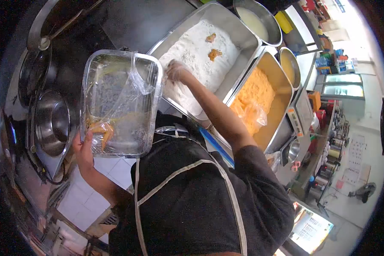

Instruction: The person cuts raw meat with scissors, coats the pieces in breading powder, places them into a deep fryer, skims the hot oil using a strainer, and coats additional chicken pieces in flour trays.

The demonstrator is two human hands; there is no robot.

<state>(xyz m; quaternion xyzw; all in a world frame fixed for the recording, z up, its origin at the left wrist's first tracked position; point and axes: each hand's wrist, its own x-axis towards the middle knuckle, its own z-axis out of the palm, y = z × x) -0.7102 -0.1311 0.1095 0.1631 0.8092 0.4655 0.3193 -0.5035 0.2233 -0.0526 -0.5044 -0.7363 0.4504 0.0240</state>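
My left hand (84, 147) grips the lower left rim of a rectangular metal tray (157, 91) wrapped in clear plastic film. A few orange-yellow pieces (102, 132) lie in its lower left corner, under loose film. My right hand (178, 71), dusted white, reaches into white flour-like powder (192, 55) inside a deep steel pan (247, 40), close to its left wall. Its fingertips are hidden, and whether they hold anything does not show. Two small orange-brown pieces (214, 54) rest on the powder, apart from my right hand.
Right of the pan stands a second pan (281, 96) of orange crumbs with a clear plastic bag (256, 117) on them. Bowls of pale liquid (254, 21) and yellow liquid (288, 66) sit behind. A steel bowl (53, 121) is at left, and a scale (295, 121) at right.
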